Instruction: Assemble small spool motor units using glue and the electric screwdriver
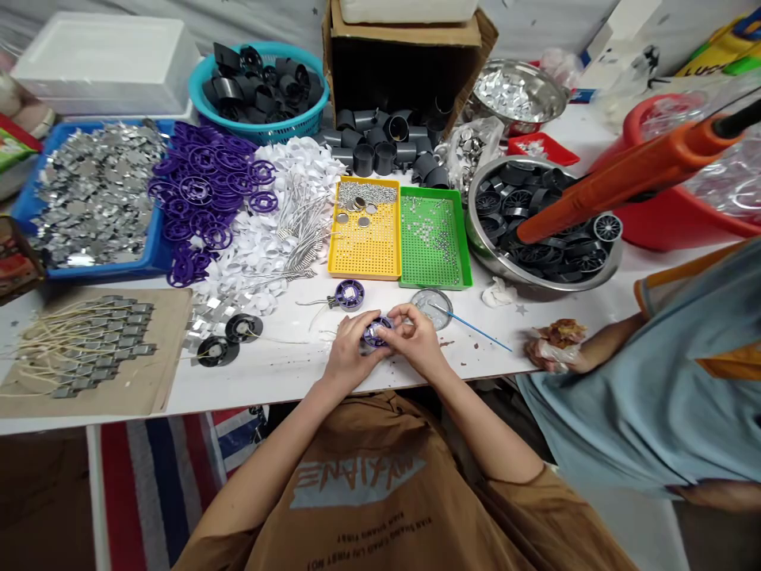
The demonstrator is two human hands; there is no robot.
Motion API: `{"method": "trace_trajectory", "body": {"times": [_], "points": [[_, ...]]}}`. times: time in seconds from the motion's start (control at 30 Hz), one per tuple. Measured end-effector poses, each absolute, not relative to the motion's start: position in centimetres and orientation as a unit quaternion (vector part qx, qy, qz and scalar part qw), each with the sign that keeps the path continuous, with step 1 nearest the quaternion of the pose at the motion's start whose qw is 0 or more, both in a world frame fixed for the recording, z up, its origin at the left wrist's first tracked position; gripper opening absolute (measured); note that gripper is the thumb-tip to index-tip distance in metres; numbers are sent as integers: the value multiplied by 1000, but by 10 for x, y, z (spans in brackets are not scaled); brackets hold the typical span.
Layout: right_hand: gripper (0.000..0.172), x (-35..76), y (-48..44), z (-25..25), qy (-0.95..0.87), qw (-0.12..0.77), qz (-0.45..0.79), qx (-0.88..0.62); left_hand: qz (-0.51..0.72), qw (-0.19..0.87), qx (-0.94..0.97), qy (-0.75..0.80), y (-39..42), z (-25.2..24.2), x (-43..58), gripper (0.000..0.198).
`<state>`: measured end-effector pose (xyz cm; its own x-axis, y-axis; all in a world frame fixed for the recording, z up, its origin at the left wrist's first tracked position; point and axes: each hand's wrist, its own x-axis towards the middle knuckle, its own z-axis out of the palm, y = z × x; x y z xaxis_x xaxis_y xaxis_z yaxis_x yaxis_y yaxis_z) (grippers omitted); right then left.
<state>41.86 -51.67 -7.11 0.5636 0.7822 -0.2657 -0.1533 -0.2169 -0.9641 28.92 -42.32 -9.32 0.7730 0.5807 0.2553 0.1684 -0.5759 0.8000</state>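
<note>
A purple wheel [376,331] is pinched between the left hand [350,349] and right hand [416,339], fingers closed on it, just above the tabletop's [285,373] near edge. A second purple wheel [349,294] lies just behind, before the yellow tray [364,254].

I have both forearms bare, and they come in from below and meet in the middle. My left hand [350,353] and my right hand [418,339] are pressed close together, with fingers curled inward and pinched. My wrists are low and my elbows bent outward.
</note>
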Motion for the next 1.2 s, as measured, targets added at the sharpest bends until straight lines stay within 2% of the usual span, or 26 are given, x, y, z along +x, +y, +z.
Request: {"method": "trace_trajectory", "body": {"times": [0.33, 0.73, 0.97, 1.1, 1.2], "points": [[43, 413, -512, -68, -125, 611, 465, -628, 235, 409, 845, 253, -424, -90, 291, 53], [40, 408, -511, -71, -104, 620, 455, -631, 220, 412, 849, 246, -421, -95, 288, 59], [32, 408, -505, -73, -133, 625, 411, -651, 226, 404, 859, 218, -416, -91, 289, 58], [35, 408, -534, -72, -77, 665, 444, -595, 219, 405, 863, 208, -409, -87, 284, 56], [31, 417, -578, -74, 2, 700, 412, -582, 213, 399, 869, 201, -405, -85, 278, 54]]}}
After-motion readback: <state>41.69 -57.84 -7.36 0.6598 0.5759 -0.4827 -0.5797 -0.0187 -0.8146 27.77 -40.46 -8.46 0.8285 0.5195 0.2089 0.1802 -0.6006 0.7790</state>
